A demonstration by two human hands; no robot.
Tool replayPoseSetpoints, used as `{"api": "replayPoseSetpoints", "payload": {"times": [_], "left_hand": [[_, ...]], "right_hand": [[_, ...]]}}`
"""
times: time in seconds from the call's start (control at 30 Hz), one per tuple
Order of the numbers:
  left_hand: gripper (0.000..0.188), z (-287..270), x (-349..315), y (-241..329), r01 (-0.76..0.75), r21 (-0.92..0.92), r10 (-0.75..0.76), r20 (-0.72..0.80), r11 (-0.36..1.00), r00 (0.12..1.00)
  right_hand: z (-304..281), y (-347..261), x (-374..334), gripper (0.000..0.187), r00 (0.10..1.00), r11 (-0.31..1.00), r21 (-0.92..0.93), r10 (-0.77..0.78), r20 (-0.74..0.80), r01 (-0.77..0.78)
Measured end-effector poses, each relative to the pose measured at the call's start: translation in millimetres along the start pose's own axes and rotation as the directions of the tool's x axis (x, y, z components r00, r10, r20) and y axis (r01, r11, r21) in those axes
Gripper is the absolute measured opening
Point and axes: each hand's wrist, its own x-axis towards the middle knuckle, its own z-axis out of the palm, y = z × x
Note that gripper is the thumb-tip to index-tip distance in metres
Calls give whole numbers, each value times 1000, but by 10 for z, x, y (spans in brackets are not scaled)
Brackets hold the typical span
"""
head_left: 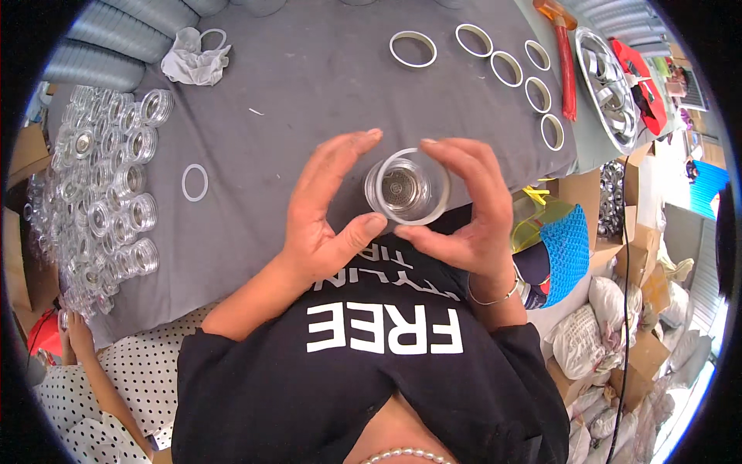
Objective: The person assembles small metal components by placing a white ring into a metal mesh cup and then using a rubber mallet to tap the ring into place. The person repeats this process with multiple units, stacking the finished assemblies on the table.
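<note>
In front of my chest, at the near edge of the table, is a clear round jar with a patterned metallic disc showing inside. My right hand pinches a pale ring between thumb and fingertips, and the ring overlaps the jar in view. Whether the ring sits around the jar or above it, I cannot tell. On the jar's other side my left hand is curved with fingers and thumb apart. Its thumb tip is close to the jar's side; contact is unclear.
Stacked clear jars crowd the left of the grey-covered table. One flat ring lies beside them; several pale rings lie far right, near a red-handled hammer and a metal tray. Another person's hand is at lower left.
</note>
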Motion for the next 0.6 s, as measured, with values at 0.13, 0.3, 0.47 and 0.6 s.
{"api": "replayPoseSetpoints", "payload": {"times": [0.13, 0.3, 0.47, 0.6], "left_hand": [[64, 6, 25, -12, 1, 52, -7, 103, 999, 995], [61, 19, -9, -84, 43, 48, -50, 146, 998, 988], [64, 16, -103, -207, 80, 41, -85, 171, 996, 982], [65, -100, -58, -197, 17, 282, -86, 233, 959, 969]], "right_hand": [[54, 30, 16, 71, 998, 998, -64, -14, 60, 17], [125, 110, -66, 70, 997, 999, 4, 42, 62, -43], [274, 279, -181, 80, 999, 996, 79, 34, -2, -33], [401, 474, -289, 85, 993, 995, -4, -97, -61, 97]]}}
